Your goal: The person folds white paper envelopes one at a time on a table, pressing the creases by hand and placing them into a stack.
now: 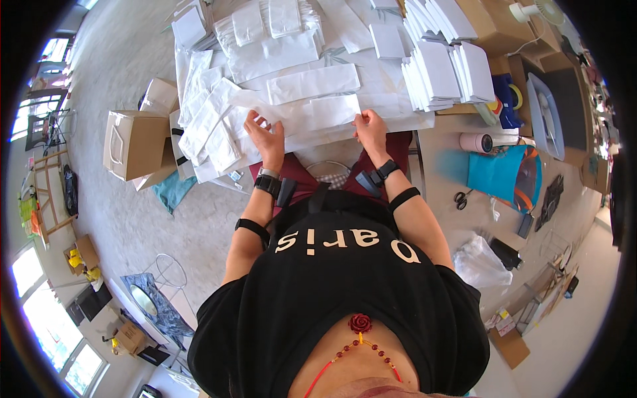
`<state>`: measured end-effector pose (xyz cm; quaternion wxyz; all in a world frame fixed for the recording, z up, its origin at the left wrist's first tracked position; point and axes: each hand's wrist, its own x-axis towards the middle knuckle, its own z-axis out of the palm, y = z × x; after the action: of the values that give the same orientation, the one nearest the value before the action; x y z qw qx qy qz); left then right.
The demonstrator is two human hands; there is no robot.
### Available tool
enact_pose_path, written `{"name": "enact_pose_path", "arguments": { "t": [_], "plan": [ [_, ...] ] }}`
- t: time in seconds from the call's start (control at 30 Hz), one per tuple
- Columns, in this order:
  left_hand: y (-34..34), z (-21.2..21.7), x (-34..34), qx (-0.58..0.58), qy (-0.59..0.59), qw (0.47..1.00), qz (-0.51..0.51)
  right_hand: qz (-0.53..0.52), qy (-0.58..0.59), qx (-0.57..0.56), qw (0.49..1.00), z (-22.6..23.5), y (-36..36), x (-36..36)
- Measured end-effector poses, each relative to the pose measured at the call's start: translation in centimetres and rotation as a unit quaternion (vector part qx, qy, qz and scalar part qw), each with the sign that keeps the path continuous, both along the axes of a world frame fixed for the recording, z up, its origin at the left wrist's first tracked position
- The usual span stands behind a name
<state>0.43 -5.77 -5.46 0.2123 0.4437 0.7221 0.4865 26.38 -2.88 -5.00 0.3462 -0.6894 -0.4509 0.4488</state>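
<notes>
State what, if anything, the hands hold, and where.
The right hand seemingly pinches a white sheet by its lower right corner; for the left hand, unclear.

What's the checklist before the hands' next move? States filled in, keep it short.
1. Right hand at the white rectangular piece: ok, fingertips at its right end.
2. Left hand touching clear plastic: cannot tell; thumb and fingers stand apart.
3. White stacks apart from the right hand: ok, farther back on the right.
4. Clear bags neatly squared at table's left: not ok, loosely overlapping at angles.
5. Wrist straps on both arms: ok.
6. Scissors off the table: ok, on the floor at right.
</notes>
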Motion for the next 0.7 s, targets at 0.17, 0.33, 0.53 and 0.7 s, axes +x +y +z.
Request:
{"name": "enact_pose_path", "arguments": {
  "t": [0.17,0.33,0.53,0.7],
  "plan": [
    [1.2,-0.1,-0.9,0.004,-0.008,1.0,-0.001,0.003,-0.021,0.014,1.0,-0.5,0.2,0.1],
    [1.2,-0.3,-0.9,-0.014,-0.011,1.0,-0.001,0.011,-0.079,0.049,0.996,-1.7,0.3,0.2],
    [1.2,-0.6,-1.0,-0.011,-0.028,1.0,-0.002,0.012,-0.087,0.043,0.995,-2.1,0.3,0.4],
    [1.3,-0.9,-1.2,-0.011,-0.026,1.0,-0.005,0.019,-0.094,0.025,0.995,-1.7,0.4,0.5]
  ]
}}
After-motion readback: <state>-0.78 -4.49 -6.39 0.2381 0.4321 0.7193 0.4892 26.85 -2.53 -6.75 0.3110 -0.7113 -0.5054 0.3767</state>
